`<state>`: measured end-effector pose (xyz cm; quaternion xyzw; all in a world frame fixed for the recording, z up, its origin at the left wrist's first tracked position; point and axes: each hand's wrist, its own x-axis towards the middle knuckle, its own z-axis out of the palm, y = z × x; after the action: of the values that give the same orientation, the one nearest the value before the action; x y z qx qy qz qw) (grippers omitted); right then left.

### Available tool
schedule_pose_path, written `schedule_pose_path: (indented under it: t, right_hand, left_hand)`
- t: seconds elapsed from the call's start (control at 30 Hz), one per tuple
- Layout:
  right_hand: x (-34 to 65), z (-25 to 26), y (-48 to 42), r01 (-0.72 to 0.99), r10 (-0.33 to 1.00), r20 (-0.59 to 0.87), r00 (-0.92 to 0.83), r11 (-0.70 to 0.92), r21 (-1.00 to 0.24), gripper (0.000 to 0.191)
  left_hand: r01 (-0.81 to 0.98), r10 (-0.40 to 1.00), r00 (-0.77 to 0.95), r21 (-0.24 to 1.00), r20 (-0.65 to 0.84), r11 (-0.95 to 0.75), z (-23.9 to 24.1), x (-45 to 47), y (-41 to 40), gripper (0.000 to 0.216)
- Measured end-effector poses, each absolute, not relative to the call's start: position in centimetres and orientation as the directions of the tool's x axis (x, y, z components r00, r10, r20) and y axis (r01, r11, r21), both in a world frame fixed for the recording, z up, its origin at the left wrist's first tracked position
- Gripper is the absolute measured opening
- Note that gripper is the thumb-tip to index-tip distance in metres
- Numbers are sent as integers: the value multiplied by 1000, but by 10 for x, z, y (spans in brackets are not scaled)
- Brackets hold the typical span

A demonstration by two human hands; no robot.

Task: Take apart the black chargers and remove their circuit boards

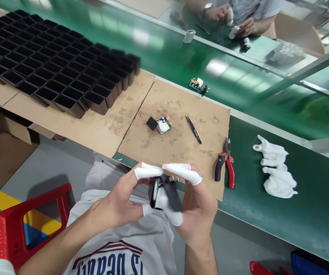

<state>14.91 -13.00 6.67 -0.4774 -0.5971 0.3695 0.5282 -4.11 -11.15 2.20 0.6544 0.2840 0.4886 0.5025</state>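
Note:
My left hand (127,194), with white cots on its fingers, grips an open black adapter case (153,194). Part of a green circuit board shows inside the case. Between the white-covered fingers of my right hand (199,202) is a black adapter cover (172,194) with metal pins, tilted against the case opening and slightly blurred. Beyond my hands, on the cardboard, lie a circuit board (163,125) with white and yellow parts and a small black plug piece (152,123) beside it. Black tweezers (193,130) rest to their right.
Red-and-black pliers (225,164) and crumpled white finger cots (277,168) lie at right. Rows of black cases (67,105) cover the left cardboard. Another circuit board (195,83) and a white case (189,36) sit on the green belt. A co-worker's hands (220,13) work opposite.

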Motion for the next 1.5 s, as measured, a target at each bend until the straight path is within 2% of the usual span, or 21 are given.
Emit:
schedule_pose_path:
  t: [0.03,0.1,0.37,0.5,0.67,0.87,0.93,1.03,1.13,1.23,1.3,1.4,1.47,1.5]
  right_hand:
    - [148,68,-129,167,963,268,22,260,-951,40]
    - [146,70,-129,144,973,230,32,223,-964,30]
    - [143,73,-130,35,984,178,11,177,-983,26]
    - [143,73,-131,50,980,198,-22,199,-979,31]
    - [141,70,-133,90,980,196,-21,197,-976,62]
    - [136,58,-133,75,979,199,39,195,-978,64]
    - [131,46,-138,65,957,243,156,235,-970,64]
    - [122,27,-149,137,835,401,378,377,-916,57]
    - [118,12,-158,284,782,530,328,454,-845,65]
    - [119,8,-155,314,778,553,297,467,-827,69]
    - [121,9,-148,194,792,467,394,425,-884,56]
    - [128,15,-137,-191,828,138,543,282,-940,28]
    - [134,22,-132,-480,839,-139,526,158,-863,27]
    - [137,27,-131,-597,837,-250,487,110,-795,31]
  left_hand:
    - [-128,862,352,931,365,-342,22,-40,-111,71]
    - [-152,858,356,928,371,-339,23,-39,-110,72]
    - [-217,853,338,915,398,-341,22,-38,-107,74]
    - [-202,849,333,910,411,-362,21,-39,-103,75]
    - [-144,844,334,908,420,-394,23,-42,-100,70]
    - [-150,868,298,918,397,-368,25,-40,-101,66]
    - [-107,889,270,929,370,-354,26,-37,-101,66]
    - [11,926,169,939,337,-344,26,-29,-103,62]
    - [137,940,69,930,335,-342,25,-20,-102,55]
    - [289,917,14,876,399,-386,29,-13,-100,52]
    - [380,879,12,811,477,-445,34,-10,-98,52]
    - [413,807,46,724,589,-552,43,-5,-101,57]
    - [347,820,11,767,573,-540,46,-1,-104,60]
    - [291,860,-20,825,511,-484,46,2,-105,59]
